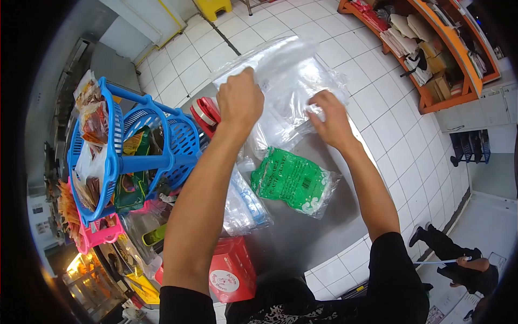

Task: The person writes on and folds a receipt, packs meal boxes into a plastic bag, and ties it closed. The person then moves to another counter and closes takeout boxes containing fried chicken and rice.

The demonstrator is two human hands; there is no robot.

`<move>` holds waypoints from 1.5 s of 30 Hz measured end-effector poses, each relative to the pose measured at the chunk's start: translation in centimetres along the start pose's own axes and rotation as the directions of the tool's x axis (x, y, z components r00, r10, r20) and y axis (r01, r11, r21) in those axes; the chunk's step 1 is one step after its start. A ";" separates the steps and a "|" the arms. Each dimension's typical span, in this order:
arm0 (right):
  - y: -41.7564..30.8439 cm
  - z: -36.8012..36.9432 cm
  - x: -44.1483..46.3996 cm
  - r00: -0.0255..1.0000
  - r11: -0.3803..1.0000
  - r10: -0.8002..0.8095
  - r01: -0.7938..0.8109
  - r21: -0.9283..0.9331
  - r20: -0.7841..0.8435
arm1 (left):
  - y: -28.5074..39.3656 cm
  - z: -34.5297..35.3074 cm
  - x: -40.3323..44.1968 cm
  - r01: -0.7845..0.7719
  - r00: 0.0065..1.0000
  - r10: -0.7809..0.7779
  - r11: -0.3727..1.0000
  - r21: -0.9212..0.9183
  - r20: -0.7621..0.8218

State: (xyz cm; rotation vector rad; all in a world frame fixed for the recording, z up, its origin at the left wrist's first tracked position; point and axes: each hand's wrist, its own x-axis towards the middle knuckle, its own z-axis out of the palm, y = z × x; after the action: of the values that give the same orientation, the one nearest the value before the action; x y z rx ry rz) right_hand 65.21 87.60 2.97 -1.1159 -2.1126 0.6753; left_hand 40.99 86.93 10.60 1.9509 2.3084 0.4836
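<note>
Clear plastic bags (288, 70) lie in a loose, crinkled pile over the far end of the grey metal table (286, 243). My left hand (241, 100) is closed on the left part of the plastic, knuckles up. At the right side of the pile, my right hand (329, 119) has its fingers curled round an edge of the plastic. Nearer to me lies a green printed packet of disposable plastic gloves (291, 181) in a clear wrapper. Left of it are more clear bags with blue marks (243, 202). A red and white object (205, 114) sits beside my left forearm.
A blue plastic rack (143, 163) with packets stands at the left, above a pink basket (102, 235). A red box (234, 270) is near my body. An orange shelf (431, 54) holds packages at upper right. Another person (458, 264) stands at lower right, holding a stick.
</note>
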 end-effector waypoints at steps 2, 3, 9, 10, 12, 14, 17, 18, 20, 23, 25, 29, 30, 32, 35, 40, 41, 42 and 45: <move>1.4 3.3 0.5 0.993 0.984 -0.110 0.104 -0.145 -0.038 | -0.2 -1.0 0.7 -0.009 1.000 0.009 1.000 0.000 -0.012; 1.6 4.0 1.2 0.984 0.962 -0.172 0.157 -0.221 -0.050 | -0.3 -1.4 0.8 -0.007 1.000 0.007 1.000 -0.010 -0.021; 2.8 5.1 3.2 0.969 0.947 -0.107 0.168 -0.274 0.223 | -1.3 -1.2 0.2 -0.002 0.999 0.000 0.998 -0.058 -0.040; 2.7 5.0 3.6 0.963 0.945 -0.114 0.180 -0.273 0.242 | -1.3 -1.2 0.1 -0.018 0.998 0.014 0.997 -0.069 -0.056; 2.3 4.1 4.4 0.969 0.936 -0.138 0.196 -0.294 0.207 | -1.2 -0.9 0.0 -0.007 1.000 0.006 0.997 -0.071 -0.022; -0.3 1.9 5.5 0.966 0.939 -0.053 0.135 -0.316 0.255 | -1.0 -0.9 0.1 0.009 1.000 -0.008 0.997 -0.071 0.013; -3.8 -1.2 6.1 0.944 0.953 0.089 0.012 -0.303 0.318 | -0.3 -0.7 0.0 0.016 0.999 -0.012 0.997 -0.077 0.046; -3.6 -1.8 5.8 0.966 0.973 -0.045 0.100 -0.208 0.255 | -0.2 -0.7 -0.1 0.012 0.999 -0.008 0.997 -0.079 0.039; -3.4 -3.0 5.0 0.968 0.975 -0.202 0.213 -0.063 0.147 | -0.1 -0.7 -0.3 0.047 0.995 -0.040 0.996 -0.077 0.089; -4.0 -4.5 3.4 0.984 0.997 -0.078 0.077 0.015 0.162 | 1.1 -1.2 -1.3 0.106 0.969 -0.085 0.991 -0.082 0.230; -5.6 -6.0 3.2 0.962 0.979 0.088 -0.035 -0.203 0.260 | 1.2 -0.9 -1.9 0.085 0.962 -0.057 0.992 -0.095 0.266; -9.3 -9.7 3.1 0.888 0.945 0.320 -0.274 -0.181 0.329 | 1.5 0.0 -3.2 -0.107 0.951 0.161 0.973 -0.206 0.263; -9.5 -11.2 2.6 0.901 0.929 0.277 -0.340 0.147 0.335 | 1.6 0.0 -3.3 -0.165 0.951 0.226 0.948 -0.271 0.209; -9.7 -14.5 0.8 0.932 0.596 0.195 -0.359 0.718 0.304 | 1.7 -1.0 -3.9 -0.233 0.925 0.327 0.890 -0.393 0.193; -16.8 -18.4 -2.7 0.988 0.546 -0.034 0.146 0.825 -0.153 | 2.4 -3.3 -6.0 -0.279 0.858 0.454 0.804 -0.525 0.238; -16.2 -21.6 -7.1 0.915 0.635 0.292 0.032 0.772 -0.278 | 8.8 -8.9 -12.8 0.036 0.464 0.842 0.292 -0.956 0.275; -13.0 -22.1 -7.9 0.895 0.619 0.374 -0.046 0.784 -0.244 | 10.1 -10.5 -14.2 0.247 0.451 0.850 0.172 -0.954 0.270; -11.6 -22.1 -8.6 0.935 0.495 0.317 -0.017 0.869 -0.162 | 11.0 -11.5 -15.8 0.446 0.442 0.859 0.039 -0.894 0.258; -10.7 -23.2 -11.5 0.979 0.221 0.191 0.024 0.975 -0.068 | 10.9 -12.6 -19.6 0.373 0.374 0.902 0.064 -0.926 0.213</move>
State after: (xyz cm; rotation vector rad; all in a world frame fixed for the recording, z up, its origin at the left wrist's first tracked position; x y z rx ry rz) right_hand 81.75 75.59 22.17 -0.4562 -0.9721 1.5978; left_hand 51.65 67.00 22.93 1.2586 0.2612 0.5541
